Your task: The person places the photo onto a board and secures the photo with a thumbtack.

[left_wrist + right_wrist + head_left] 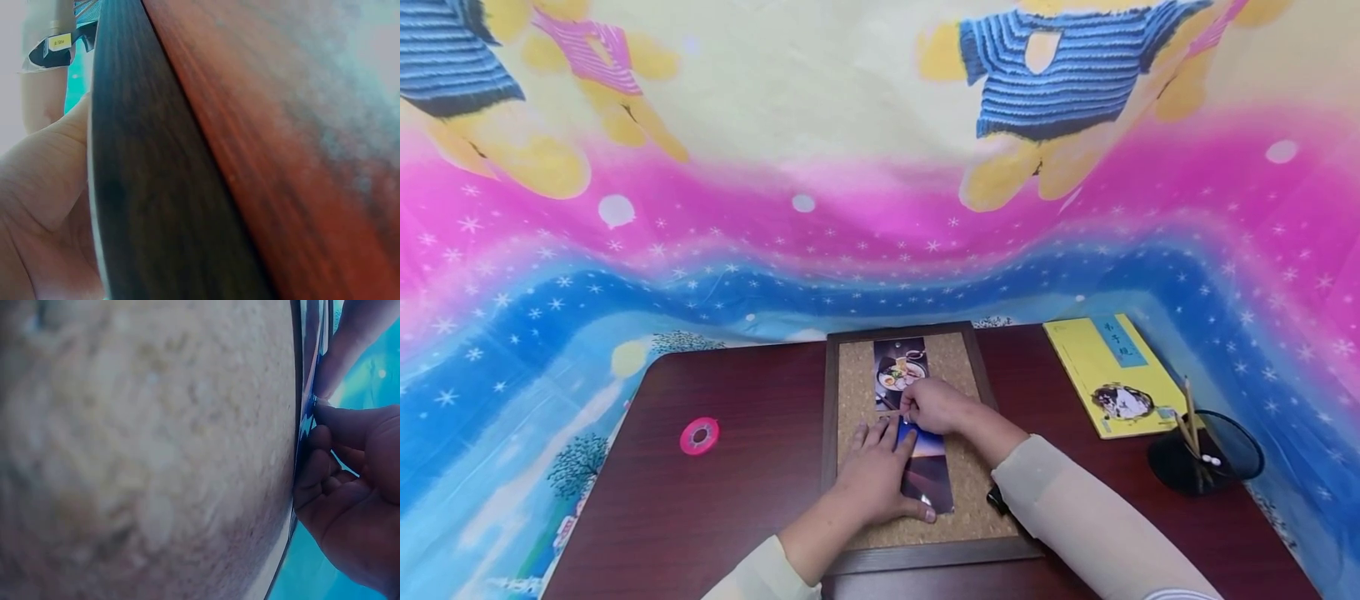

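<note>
A cork board (857,375) in a dark wooden frame lies on the table. Near its top is a photo of a bowl of food (891,354), with a small shiny spot at its upper edge. Below it lies a second photo, blue and dark (931,475). My left hand (872,479) rests spread on this lower photo, fingers straight, thumb near its bottom edge. At the photo's top edge my right hand (940,406) pinches a small pale push pin (907,419), mostly hidden by the fingertips. In the right wrist view, the curled right fingers (344,500) touch the board's surface.
A pink ring-shaped case (700,436) lies left on the dark red table (737,500). To the right are a yellow book (1090,375) and a black mesh holder (1180,467) with pencils. A printed cloth (850,233) hangs behind and at both sides.
</note>
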`<state>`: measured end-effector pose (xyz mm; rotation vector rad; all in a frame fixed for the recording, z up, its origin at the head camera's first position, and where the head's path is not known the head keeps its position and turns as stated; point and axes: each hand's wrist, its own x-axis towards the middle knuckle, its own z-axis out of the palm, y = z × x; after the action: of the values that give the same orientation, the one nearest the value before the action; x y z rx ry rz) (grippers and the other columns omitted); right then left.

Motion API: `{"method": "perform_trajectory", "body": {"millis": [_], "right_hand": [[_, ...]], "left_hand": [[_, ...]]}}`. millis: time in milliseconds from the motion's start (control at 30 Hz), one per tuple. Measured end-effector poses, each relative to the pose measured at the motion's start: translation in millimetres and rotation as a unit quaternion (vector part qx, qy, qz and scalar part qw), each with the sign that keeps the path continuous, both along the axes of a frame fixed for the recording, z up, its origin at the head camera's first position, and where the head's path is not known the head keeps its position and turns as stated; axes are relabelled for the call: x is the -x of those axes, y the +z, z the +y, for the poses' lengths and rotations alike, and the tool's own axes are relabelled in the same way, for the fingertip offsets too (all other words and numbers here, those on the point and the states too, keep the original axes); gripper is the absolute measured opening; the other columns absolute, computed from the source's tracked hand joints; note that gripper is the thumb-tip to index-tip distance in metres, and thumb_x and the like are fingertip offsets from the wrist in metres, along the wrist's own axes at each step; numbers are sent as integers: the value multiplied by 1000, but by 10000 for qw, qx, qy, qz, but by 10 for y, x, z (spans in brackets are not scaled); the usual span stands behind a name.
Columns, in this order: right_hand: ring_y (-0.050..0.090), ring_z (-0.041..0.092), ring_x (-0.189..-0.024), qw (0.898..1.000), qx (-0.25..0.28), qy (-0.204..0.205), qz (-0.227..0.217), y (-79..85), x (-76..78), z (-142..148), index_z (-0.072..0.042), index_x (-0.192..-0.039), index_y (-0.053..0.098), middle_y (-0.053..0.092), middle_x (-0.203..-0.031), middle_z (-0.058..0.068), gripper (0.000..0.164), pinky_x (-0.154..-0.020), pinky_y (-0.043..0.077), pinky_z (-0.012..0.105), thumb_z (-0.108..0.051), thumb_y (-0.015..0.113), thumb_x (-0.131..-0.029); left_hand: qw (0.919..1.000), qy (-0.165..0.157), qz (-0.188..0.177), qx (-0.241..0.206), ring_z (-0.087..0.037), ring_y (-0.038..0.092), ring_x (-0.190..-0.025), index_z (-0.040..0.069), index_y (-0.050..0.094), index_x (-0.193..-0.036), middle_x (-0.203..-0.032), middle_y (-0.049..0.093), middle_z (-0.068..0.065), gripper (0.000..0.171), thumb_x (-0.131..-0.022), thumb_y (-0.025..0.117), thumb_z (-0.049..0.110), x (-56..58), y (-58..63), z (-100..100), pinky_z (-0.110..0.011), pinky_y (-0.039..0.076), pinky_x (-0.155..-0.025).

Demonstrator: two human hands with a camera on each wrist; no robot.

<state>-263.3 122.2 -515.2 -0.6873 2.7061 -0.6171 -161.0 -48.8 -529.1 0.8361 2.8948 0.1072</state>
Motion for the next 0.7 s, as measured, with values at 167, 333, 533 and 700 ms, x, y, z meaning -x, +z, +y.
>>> {"method": "perform_trajectory", "body": {"millis": [167, 333, 533, 700], "right_hand": [[60, 15, -78, 9999, -138, -15, 103, -7, -2, -11, -21, -78, 66, 62, -76, -7, 19, -78, 52, 36, -15, 71, -96], [58, 13, -74, 9999, -3, -33, 107, -33, 10, 11, -21, -79, 66, 60, -73, -7, 19, -75, 51, 34, -15, 73, -95], [57, 12, -76, 9997, 216, 34, 121, -60, 31, 52, -19, -81, 67, 60, -77, -8, 17, -76, 51, 33, -10, 71, -95], [58, 10, -75, 9987, 507, 79, 23, -65, 39, 93, -19, -83, 68, 62, -78, -9, 16, -74, 50, 32, -9, 70, -95]], "left_hand": [[10000, -16, 28, -17, -37, 26, -155, 15, 39, -162, -168, 25, -20, 132, -62, 58, 99, 5, -11, -2, -62, 20, -123], [10000, -34, 43, -3, -37, 26, -155, 16, 38, -162, -169, 24, -19, 134, -59, 57, 100, 13, -21, -9, -63, 20, -122], [9998, -107, 60, -122, -37, 27, -154, 17, 40, -161, -169, 26, -17, 132, -59, 63, 97, 9, 4, -55, -63, 20, -122], [9993, -62, 12, -376, -37, 31, -152, 18, 43, -160, -166, 34, -16, 125, -62, 68, 92, -5, 22, -107, -61, 22, -122]]}}
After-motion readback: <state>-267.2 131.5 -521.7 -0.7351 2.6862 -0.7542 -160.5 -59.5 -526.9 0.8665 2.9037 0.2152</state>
